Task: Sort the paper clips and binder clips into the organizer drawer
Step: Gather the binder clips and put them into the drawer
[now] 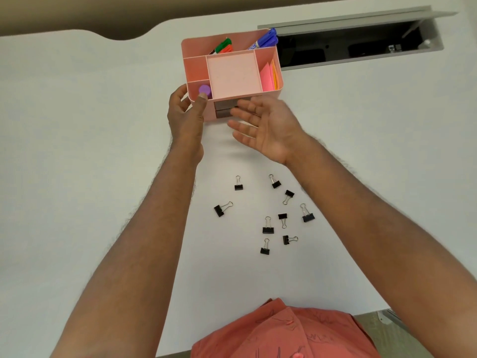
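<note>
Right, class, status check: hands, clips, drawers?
Left hand grips organizer corner; right hand open at drawers, which look closed. Nine binder clips loose on table. No paper clips seen. Nothing in the way.

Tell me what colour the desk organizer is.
Pink, a soft salmon shade. The organizer shows in the head view, the only one.

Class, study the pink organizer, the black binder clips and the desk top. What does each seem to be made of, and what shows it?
The organizer looks like moulded plastic, matte pink: thin even walls, rounded corners. The binder clips look like black-coated sheet metal with bright wire handles, probably steel. The desk is smooth, matte white, probably laminate; its core cannot be seen.
</note>
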Demonstrator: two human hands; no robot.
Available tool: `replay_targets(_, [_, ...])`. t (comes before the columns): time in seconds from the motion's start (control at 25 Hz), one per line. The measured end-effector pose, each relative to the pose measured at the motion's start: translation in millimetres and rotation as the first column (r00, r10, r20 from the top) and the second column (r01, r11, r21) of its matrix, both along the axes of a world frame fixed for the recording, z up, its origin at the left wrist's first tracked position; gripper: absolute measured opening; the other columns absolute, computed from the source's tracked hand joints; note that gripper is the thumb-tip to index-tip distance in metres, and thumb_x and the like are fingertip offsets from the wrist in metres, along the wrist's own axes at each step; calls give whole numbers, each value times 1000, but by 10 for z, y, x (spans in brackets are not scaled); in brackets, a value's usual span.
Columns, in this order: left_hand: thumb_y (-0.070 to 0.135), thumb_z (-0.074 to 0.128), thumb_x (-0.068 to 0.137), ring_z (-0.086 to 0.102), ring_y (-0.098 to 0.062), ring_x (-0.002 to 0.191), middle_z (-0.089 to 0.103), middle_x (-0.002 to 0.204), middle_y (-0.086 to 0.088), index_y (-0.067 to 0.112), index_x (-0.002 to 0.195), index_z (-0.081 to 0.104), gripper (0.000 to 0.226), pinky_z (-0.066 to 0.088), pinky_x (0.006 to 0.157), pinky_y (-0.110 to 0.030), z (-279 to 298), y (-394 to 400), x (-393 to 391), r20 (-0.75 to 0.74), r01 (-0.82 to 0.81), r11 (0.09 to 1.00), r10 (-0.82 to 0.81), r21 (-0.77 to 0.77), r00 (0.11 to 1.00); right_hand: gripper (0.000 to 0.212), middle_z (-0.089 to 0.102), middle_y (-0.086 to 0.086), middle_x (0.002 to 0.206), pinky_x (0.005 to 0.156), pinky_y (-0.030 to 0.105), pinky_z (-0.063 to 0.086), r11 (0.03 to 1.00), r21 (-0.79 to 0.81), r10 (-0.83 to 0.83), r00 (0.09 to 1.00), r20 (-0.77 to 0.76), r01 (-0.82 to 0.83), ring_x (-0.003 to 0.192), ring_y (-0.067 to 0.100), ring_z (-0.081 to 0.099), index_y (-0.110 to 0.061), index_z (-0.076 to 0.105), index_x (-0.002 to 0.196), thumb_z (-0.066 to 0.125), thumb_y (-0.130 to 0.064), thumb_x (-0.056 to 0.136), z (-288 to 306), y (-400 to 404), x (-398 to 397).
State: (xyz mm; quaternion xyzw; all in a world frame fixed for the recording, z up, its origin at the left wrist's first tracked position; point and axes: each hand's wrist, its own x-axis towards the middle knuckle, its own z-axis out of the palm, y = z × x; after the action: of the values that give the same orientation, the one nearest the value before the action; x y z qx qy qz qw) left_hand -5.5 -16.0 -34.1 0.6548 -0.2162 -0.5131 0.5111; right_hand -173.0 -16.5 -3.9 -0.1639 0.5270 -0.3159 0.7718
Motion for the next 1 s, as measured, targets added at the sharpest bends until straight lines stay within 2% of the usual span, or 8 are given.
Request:
replay_targets(0.04, [27,74,92,62,-17,121,66,131,-2,23,138,51,51,52,102,-35,-1,-1,0,-1,-1,1000,1,3,1000,38,68,1,124,88,34,57,989,-85,99,965,-244,-123,106,21,69,-15,59,135,54,-30,100,-73,50,7])
replay_targets(0.12, [29,75,91,62,-17,122,66,131,-1,24,138,51,53,51,100,-33,4,-5,4,0,3,1000,-3,10,1000,43,61,-4,124,89,32,51,872,-172,231,694,-682,-459,105,16,62,-23,52,141,55,-26,99,-216,151,5])
replay_targets(0.16, [30,75,91,61,-17,123,65,132,0,25,138,51,54,51,100,-33,3,-7,7,4,7,1000,-7,12,1000,49,57,-3,130,91,33,50,784,-183,230,551,-802,-593,108,16,60,-26,46,147,55,-26,99,-284,184,2])
replay_targets(0.24, [32,76,90,60,-17,124,65,133,0,26,138,51,54,51,102,-35,-17,-6,16,14,13,1000,-13,12,1000,61,50,1,140,93,38,51,633,-191,182,383,-906,-750,116,20,57,-30,33,155,55,-26,98,-390,219,3])
replay_targets(0.32, [33,76,90,60,-17,124,64,134,0,27,137,51,54,51,103,-35,-26,-7,20,26,12,1000,-12,11,1000,69,48,6,142,94,43,53,561,-183,130,304,-944,-808,125,26,53,-30,25,159,55,-24,97,-454,210,16])
replay_targets(0.56, [34,76,90,60,-17,123,65,133,1,27,138,50,55,52,96,-31,-36,-11,17,25,11,1000,-11,3,1000,63,47,5,138,88,48,55,558,-219,65,306,-950,-801,126,26,50,-28,35,151,56,-17,93,-488,252,14])
replay_targets(0.68, [34,75,90,60,-18,124,64,133,1,28,136,50,52,51,101,-34,-42,-12,24,15,9,1000,-9,4,1000,57,47,4,136,86,47,55,552,-233,50,311,-949,-800,123,27,50,-27,39,146,58,-16,92,-513,368,-10])
replay_targets(1.0, [39,73,91,60,-18,124,64,134,1,27,137,50,53,50,103,-37,-80,-19,27,65,24,1000,-23,-3,998,65,45,-1,140,91,46,55,551,-251,79,350,-934,-796,127,22,46,-32,32,153,57,-15,95,-566,528,-97])
